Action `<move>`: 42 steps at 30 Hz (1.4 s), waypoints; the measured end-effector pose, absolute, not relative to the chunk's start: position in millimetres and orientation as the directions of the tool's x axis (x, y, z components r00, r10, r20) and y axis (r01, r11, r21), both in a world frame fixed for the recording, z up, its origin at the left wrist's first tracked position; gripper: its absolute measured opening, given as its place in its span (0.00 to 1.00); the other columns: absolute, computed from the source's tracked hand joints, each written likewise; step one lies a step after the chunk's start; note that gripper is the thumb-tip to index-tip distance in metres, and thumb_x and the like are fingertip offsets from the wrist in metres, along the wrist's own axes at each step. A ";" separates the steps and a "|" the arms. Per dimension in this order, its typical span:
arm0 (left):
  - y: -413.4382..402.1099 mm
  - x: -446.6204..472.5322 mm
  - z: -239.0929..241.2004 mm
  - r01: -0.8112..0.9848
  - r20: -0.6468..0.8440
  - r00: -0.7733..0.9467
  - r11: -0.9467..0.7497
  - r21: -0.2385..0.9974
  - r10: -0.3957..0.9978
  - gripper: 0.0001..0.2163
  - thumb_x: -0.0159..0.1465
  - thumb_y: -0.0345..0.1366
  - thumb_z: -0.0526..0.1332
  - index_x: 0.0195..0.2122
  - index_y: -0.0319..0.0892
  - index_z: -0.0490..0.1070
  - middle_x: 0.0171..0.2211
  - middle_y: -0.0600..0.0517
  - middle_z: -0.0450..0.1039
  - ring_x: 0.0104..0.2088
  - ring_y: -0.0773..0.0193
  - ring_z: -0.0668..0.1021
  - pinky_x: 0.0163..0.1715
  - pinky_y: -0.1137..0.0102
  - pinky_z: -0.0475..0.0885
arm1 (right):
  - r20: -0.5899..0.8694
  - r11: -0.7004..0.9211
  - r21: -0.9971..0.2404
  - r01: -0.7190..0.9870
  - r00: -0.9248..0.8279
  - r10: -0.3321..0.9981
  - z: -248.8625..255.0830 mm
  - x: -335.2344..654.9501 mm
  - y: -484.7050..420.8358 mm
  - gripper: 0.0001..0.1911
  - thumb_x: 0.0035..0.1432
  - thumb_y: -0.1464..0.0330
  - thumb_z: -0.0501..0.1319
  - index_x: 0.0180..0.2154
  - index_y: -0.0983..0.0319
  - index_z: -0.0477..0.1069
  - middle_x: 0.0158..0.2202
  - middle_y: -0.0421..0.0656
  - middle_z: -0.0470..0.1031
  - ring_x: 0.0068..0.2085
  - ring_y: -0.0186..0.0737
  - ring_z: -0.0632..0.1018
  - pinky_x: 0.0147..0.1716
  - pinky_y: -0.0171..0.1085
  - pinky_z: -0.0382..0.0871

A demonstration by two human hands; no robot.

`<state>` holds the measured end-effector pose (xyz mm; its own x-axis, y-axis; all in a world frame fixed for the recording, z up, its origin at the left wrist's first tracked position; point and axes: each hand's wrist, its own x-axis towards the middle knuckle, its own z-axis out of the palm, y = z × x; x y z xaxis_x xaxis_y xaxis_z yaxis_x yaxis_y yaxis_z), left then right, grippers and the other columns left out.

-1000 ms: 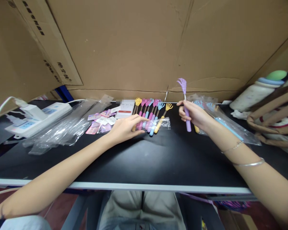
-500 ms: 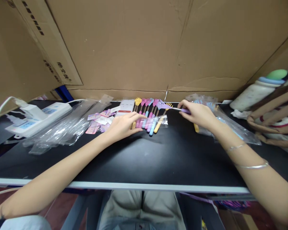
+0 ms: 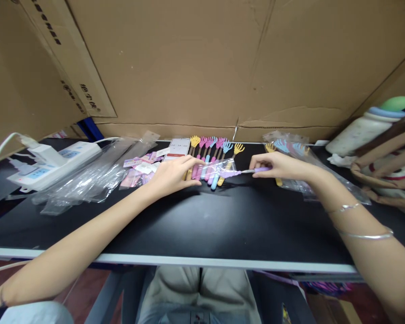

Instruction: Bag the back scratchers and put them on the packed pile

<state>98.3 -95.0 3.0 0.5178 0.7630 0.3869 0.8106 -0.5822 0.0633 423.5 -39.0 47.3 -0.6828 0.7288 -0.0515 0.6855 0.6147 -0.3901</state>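
In the head view my left hand (image 3: pixel 174 174) is closed on a clear plastic sleeve (image 3: pixel 207 168), thumb below and fingers above, its end pointing right. My right hand (image 3: pixel 283 164) grips a purple back scratcher (image 3: pixel 235 173) by its handle. The scratcher's claw end overlaps the right end of the sleeve; whether it is inside I cannot tell. Under and behind the sleeve lies a row of several back scratchers (image 3: pixel 215 181) in yellow, pink and blue, claws toward the back. Beside my right wrist are bagged back scratchers (image 3: pixel 282 145).
Left of my left hand lie pink and purple cards (image 3: pixel 132 176), a stack of clear sleeves (image 3: pixel 87 180) and a white power strip (image 3: pixel 67 157). A phone (image 3: pixel 178 146) showing a timer stands behind. At right are a white bottle (image 3: pixel 353 128) and a brown bag (image 3: pixel 367 173).
My right hand has moved slightly down and right, bringing the purple scratcher's claws down from above the row to the sleeve's end. My left hand has stayed nearly still.
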 end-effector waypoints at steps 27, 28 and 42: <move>-98.4 102.4 3.4 0.800 0.345 0.529 -0.591 0.102 0.775 0.19 0.61 0.48 0.62 0.52 0.52 0.66 0.45 0.55 0.72 0.42 0.62 0.75 0.30 0.74 0.62 | 0.084 0.672 -0.301 0.677 -0.683 0.725 34.0 393.8 -52.6 0.08 0.53 0.63 0.60 0.34 0.61 0.71 0.28 0.39 0.73 0.28 0.35 0.71 0.28 0.31 0.58; -98.4 102.4 3.2 0.797 0.341 0.532 -0.594 0.109 0.775 0.19 0.61 0.48 0.62 0.52 0.52 0.65 0.45 0.55 0.72 0.42 0.62 0.75 0.30 0.74 0.62 | 0.092 0.675 -0.295 0.676 -0.684 0.724 33.1 392.2 -53.3 0.08 0.53 0.63 0.60 0.34 0.60 0.71 0.28 0.40 0.74 0.28 0.35 0.72 0.28 0.31 0.58; -102.2 105.0 7.5 0.746 0.331 0.524 -0.610 0.267 0.785 0.20 0.60 0.50 0.62 0.51 0.51 0.66 0.40 0.56 0.72 0.39 0.63 0.75 0.31 0.73 0.63 | 0.222 0.697 -0.147 0.702 -0.663 0.715 16.3 378.5 -58.6 0.08 0.54 0.63 0.60 0.28 0.59 0.63 0.25 0.39 0.72 0.26 0.36 0.70 0.26 0.32 0.54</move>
<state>105.0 -102.2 7.5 0.5241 0.7849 0.3306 0.7457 -0.6104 0.2670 378.5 -58.6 16.3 -0.6632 0.7147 0.2221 0.7018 0.6970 -0.1474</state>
